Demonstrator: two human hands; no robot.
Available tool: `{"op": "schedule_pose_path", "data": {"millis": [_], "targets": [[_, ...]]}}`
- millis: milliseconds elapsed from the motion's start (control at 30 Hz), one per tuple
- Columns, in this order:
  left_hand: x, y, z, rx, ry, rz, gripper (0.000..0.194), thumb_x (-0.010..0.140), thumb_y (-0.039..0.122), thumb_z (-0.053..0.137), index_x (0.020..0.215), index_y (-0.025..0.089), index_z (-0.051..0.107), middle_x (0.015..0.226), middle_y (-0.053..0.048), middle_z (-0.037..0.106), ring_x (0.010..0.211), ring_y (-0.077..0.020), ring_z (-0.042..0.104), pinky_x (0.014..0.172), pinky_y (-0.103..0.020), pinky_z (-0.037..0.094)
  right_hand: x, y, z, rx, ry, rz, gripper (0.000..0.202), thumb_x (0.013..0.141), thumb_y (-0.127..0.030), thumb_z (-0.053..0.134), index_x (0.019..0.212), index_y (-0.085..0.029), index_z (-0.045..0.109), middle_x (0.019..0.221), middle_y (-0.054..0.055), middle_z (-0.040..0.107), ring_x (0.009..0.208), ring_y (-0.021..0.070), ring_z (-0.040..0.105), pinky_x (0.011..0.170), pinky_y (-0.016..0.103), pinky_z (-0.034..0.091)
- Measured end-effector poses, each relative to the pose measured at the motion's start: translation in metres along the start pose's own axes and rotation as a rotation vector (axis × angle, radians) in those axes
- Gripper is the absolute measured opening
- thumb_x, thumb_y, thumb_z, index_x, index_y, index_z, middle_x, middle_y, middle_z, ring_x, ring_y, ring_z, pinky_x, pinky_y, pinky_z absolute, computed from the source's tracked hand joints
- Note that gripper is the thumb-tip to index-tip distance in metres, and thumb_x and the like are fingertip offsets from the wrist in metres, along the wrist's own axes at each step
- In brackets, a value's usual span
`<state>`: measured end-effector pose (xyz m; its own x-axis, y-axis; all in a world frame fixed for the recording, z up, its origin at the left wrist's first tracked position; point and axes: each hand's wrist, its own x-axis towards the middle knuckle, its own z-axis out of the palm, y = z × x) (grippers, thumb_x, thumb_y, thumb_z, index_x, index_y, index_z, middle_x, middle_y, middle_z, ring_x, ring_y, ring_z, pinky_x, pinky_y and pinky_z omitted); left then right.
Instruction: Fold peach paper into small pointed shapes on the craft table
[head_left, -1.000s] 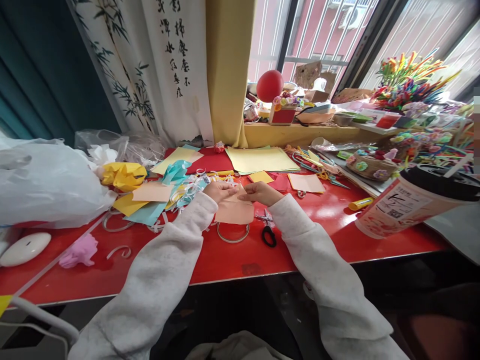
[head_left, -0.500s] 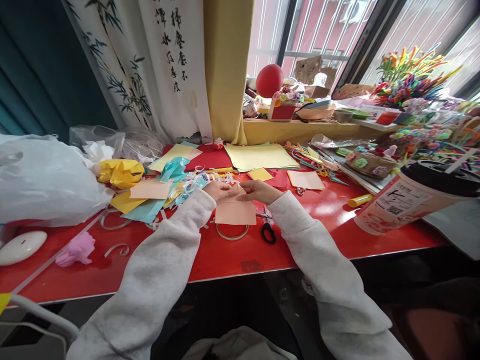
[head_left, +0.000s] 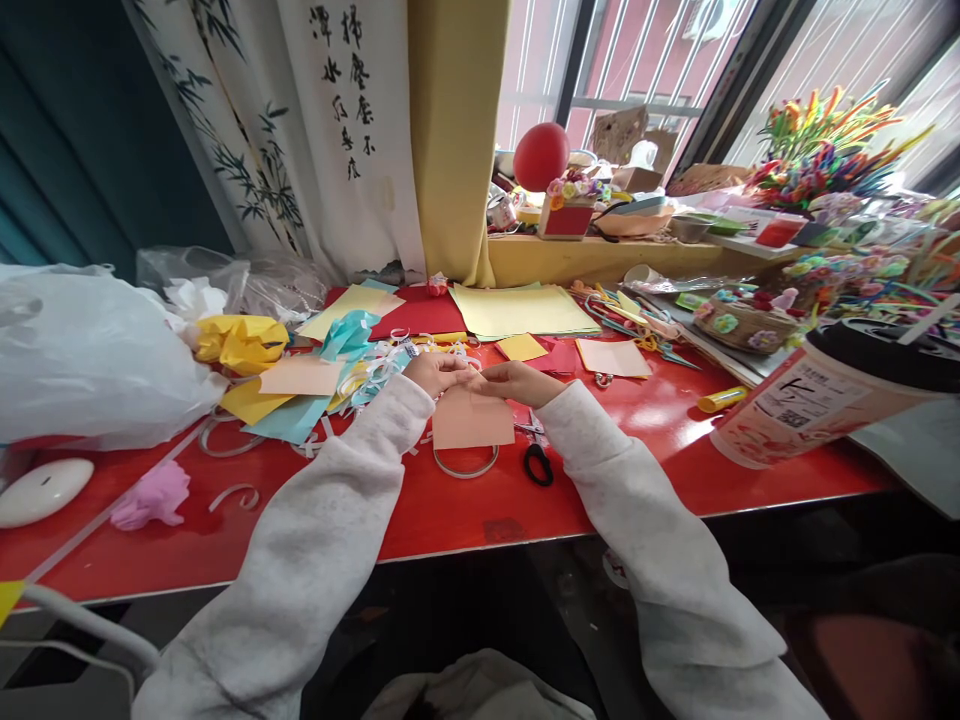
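Note:
A sheet of peach-coloured paper (head_left: 472,422) hangs from my fingers above the red table. My left hand (head_left: 437,374) pinches its upper edge from the left, and my right hand (head_left: 517,382) pinches the same edge from the right, fingertips nearly meeting. The paper's top edge is partly hidden by my fingers. Below it lies a thin hoop (head_left: 466,472), partly covered by the sheet. Scissors with black handles (head_left: 538,464) rest on the table just right of the paper, near my right wrist.
Coloured paper squares and curled strips (head_left: 367,380) lie to the left, beside a white plastic bag (head_left: 97,360). Yellow sheets (head_left: 525,310) are at the back. A large drink cup (head_left: 817,400) stands at the right, near a yellow tube (head_left: 722,400). A pink crumpled piece (head_left: 152,497) lies front left.
My fingertips have drawn closer together at the paper's top edge. Both hands keep their pinch, and the sheet has shifted very slightly right.

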<state>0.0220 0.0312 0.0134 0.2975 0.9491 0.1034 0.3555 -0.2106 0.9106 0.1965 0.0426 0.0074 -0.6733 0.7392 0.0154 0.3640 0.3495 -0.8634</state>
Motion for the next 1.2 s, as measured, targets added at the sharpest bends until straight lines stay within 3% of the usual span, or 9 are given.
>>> {"op": "schedule_pose_path", "data": {"millis": [233,367,533,700,900,1033,1200], "targets": [[-0.001,0.003,0.005,0.027,0.018,-0.034,0.04,0.049,0.046,0.066,0.069,0.012,0.063,0.068,-0.002,0.059,0.064,-0.0126,0.05,0.058,-0.023,0.038,0.0,0.001,0.0,-0.039,0.004,0.074,0.046,0.061,-0.053,0.055,0.069,-0.008,0.059,0.055,-0.002,0.044,0.052,0.0057,0.036,0.05,0.021,0.029],[0.001,-0.003,0.007,0.092,0.059,-0.008,0.038,0.052,0.048,0.062,0.065,0.013,0.063,0.062,-0.001,0.057,0.06,-0.0116,0.048,0.054,-0.022,0.036,0.001,0.0,0.001,-0.058,-0.029,0.084,0.044,0.059,-0.054,0.056,0.053,-0.011,0.049,0.048,-0.005,0.031,0.046,0.0033,0.026,0.045,0.021,0.021],[0.003,-0.008,0.006,0.19,0.085,0.007,0.036,0.055,0.048,0.06,0.065,0.014,0.064,0.059,-0.001,0.057,0.057,-0.0114,0.047,0.052,-0.022,0.036,0.001,-0.001,0.003,-0.039,-0.069,0.128,0.046,0.058,-0.056,0.056,0.052,-0.013,0.043,0.048,-0.006,0.028,0.045,0.0031,0.025,0.044,0.021,0.021],[0.005,-0.011,0.004,0.216,0.099,0.059,0.036,0.056,0.049,0.06,0.068,0.015,0.066,0.063,-0.002,0.06,0.065,-0.0139,0.051,0.057,-0.023,0.038,0.001,-0.001,0.005,-0.037,-0.001,0.109,0.05,0.064,-0.062,0.046,0.055,-0.012,0.048,0.05,-0.003,0.035,0.047,0.005,0.029,0.046,0.023,0.027],[0.003,-0.006,0.002,0.118,0.033,0.036,0.039,0.059,0.05,0.058,0.072,0.014,0.065,0.067,-0.002,0.061,0.065,-0.0137,0.052,0.056,-0.022,0.038,0.004,0.008,0.003,-0.045,0.002,0.024,0.048,0.065,-0.06,0.048,0.05,-0.015,0.039,0.047,-0.005,0.027,0.044,0.0033,0.023,0.041,0.02,0.022],[0.004,-0.006,-0.003,0.017,-0.083,0.0,0.037,0.052,0.045,0.066,0.072,0.014,0.064,0.07,-0.001,0.062,0.068,-0.0143,0.054,0.063,-0.024,0.041,0.004,0.007,0.0,0.085,0.125,0.13,0.046,0.063,-0.058,0.052,0.054,-0.013,0.046,0.047,-0.003,0.038,0.044,0.0043,0.034,0.041,0.02,0.029],[0.005,-0.009,-0.005,-0.195,-0.06,-0.09,0.042,0.046,0.04,0.071,0.076,0.012,0.063,0.07,-0.002,0.062,0.066,-0.0155,0.056,0.065,-0.028,0.044,0.002,-0.004,-0.001,0.348,0.206,0.27,0.043,0.06,-0.053,0.058,0.061,-0.011,0.054,0.06,0.004,0.056,0.055,0.0103,0.052,0.053,0.025,0.044]]}}
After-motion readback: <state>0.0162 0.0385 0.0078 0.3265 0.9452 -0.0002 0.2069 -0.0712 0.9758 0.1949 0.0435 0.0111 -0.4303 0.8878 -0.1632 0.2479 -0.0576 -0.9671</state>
